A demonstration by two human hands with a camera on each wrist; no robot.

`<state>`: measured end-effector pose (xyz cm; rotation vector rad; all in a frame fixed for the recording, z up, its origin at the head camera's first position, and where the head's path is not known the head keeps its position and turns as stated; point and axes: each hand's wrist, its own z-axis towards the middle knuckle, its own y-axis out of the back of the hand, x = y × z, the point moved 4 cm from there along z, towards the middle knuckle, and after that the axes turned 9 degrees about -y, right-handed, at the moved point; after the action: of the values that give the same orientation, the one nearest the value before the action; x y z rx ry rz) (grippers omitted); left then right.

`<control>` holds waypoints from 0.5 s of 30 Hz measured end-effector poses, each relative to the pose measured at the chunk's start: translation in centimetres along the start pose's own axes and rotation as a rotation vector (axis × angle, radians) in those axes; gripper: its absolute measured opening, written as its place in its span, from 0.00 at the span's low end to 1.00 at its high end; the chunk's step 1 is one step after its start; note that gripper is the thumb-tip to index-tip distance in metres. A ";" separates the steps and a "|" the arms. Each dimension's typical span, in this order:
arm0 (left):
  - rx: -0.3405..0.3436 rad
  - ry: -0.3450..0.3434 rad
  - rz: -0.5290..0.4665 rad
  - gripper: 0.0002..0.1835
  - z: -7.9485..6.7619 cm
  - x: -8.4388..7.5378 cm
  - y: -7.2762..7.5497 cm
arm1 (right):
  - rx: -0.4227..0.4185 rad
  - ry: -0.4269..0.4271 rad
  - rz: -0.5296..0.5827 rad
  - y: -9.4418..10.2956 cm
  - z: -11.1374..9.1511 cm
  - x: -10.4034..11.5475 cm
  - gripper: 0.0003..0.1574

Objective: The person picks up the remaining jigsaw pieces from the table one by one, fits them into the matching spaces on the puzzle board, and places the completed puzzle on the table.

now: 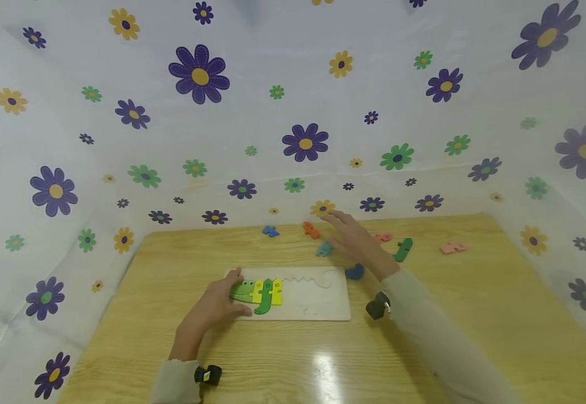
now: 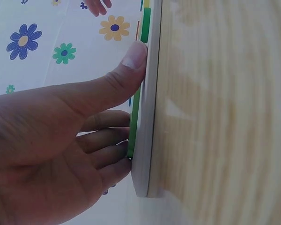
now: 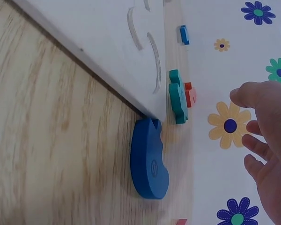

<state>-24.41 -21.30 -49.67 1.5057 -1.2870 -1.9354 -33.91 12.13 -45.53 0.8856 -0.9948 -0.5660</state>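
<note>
My left hand holds the left end of a pale puzzle board, fingers at its far left corner and thumb by the near edge. A green crocodile head lies in the board beside that hand. Right of it sit yellow pieces and a green leg piece; the board's right part shows bare outlines. My right hand hovers past the far right corner, fingers spread and holding nothing. Nearest below it are a teal piece and a dark blue tail-like piece.
Along the table's far side lie a blue piece and an orange piece. Farther right are a green piece and pink pieces. Flower-printed cloth hangs behind and at both sides.
</note>
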 end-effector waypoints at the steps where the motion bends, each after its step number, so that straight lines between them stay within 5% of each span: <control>1: -0.003 0.003 0.000 0.47 -0.2 0.1 0.2 | 0.003 0.000 0.001 -0.2 0.3 0.2 0.35; 15: 0.001 -0.030 -0.040 0.44 -0.5 0.3 0.4 | 0.027 0.023 0.006 -1.6 2.0 0.7 0.33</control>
<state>-24.19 -21.91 -49.48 1.5191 -1.2800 -1.9899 -35.43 10.02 -45.99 0.9111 -0.9858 -0.5365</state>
